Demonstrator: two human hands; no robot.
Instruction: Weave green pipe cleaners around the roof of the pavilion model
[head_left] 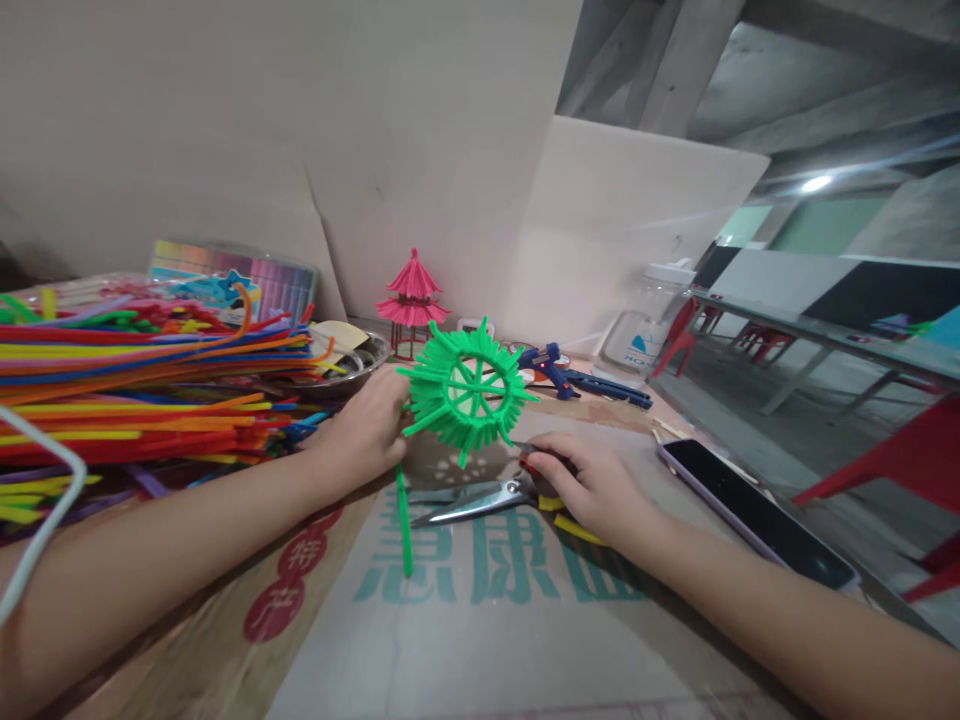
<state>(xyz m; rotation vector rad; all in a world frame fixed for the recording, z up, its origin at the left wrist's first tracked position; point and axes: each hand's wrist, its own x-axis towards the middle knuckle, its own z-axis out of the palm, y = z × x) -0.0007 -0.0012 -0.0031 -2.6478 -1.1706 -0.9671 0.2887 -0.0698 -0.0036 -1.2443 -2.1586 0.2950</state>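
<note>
My left hand [375, 425] is closed at the left edge of a green wheel of pipe cleaners [495, 425], which has spokes inside a ring and a fringe of loops around it. Below that hand a straight green pipe cleaner [406, 530] points down; whether the fingers grip it too is unclear. My right hand [589, 485] has its fingers closed on the dark handle of the scissors [480, 503]. Their metal blades point left, spread a little apart, just above or on the sheet. Part of the handle is hidden by the fingers.
Bundles of coloured pipe cleaners [150, 350] fill the left side, before a marker set [285, 275] and a metal bowl [371, 365]. Behind stand a pink pagoda model [414, 300], a blue glue gun [551, 370] and a clear bottle [637, 335]. A phone [757, 510] lies right.
</note>
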